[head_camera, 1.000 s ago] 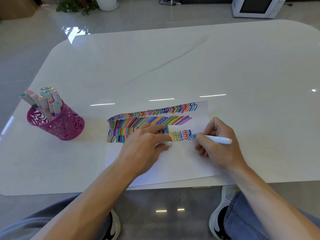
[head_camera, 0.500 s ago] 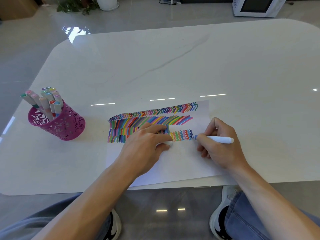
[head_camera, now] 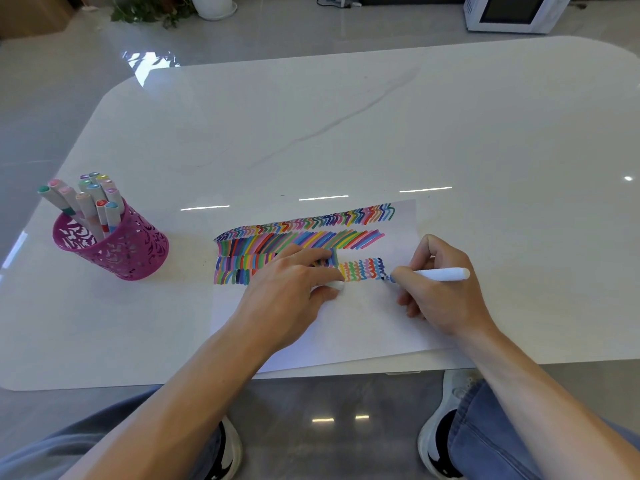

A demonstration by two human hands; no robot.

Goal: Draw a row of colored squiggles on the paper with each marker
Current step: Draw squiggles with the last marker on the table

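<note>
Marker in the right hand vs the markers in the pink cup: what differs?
Pose: the marker in the right hand lies nearly level, tip on the paper; the cup markers stand tilted in the pink cup. State: the held one is uncapped with a blue tip; the cup markers wear coloured caps. Both have pale barrels.

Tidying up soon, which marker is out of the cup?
The white marker in the right hand, tip on the paper; the other markers stand in the pink cup.
</note>
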